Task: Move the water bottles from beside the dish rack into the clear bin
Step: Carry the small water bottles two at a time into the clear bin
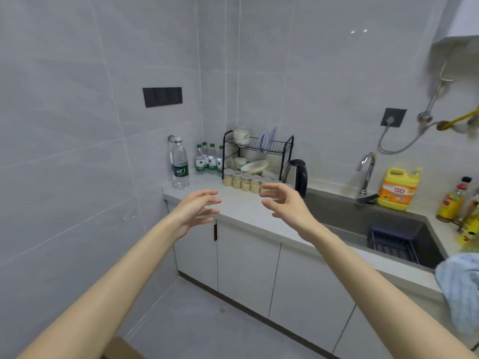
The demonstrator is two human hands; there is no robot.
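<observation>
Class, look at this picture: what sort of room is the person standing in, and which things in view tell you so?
Most likely a small home kitchen: a sink with a tap set into the counter, a dish rack in the corner, and a kettle beside it.

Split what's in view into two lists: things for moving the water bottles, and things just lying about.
For the job: small green-capped water bottles, large water bottle, dish rack, left hand, right hand. No clear bin shows.

Lying about: jars, kettle, detergent jug, faucet, blue towel.
</observation>
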